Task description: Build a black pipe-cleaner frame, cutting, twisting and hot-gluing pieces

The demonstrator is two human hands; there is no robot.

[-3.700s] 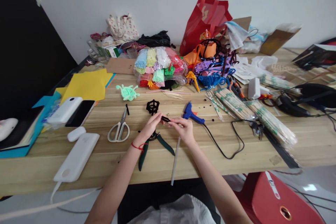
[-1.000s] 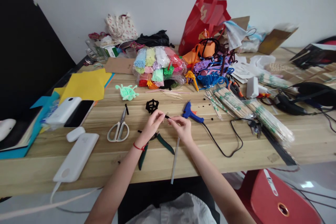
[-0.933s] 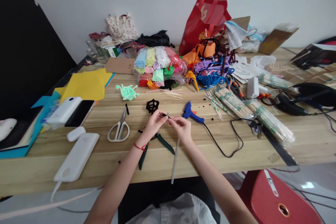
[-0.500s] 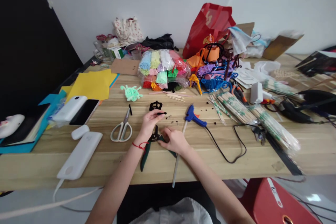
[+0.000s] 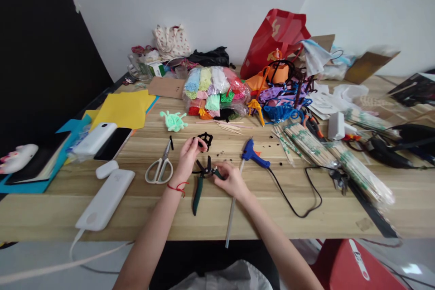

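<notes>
On the pale wood-grain tabletop, item by item: one pair of dark green-handled cutting pliers with black metal jaws spread apart, lying between the two hands. Right hand: fingers bent and closed on the right-side handle. Left hand: thumb and fingers drawn together; a dark bit shows by the fingertips, though whether it is gripped cannot be told. One black openwork frame, just beyond the left fingertips. One blue plastic glue gun; one clear slender rod, partly hidden by the right hand; one pair of white-handled scissors.

Risk, judged: a nipped left fingertip, were the handles squeezed with it between the jaws; a displaced rod, were the right wrist to sweep sideways.

Change: one second ago both hands meet at a black strip; now they stand apart, the right lower.
</notes>
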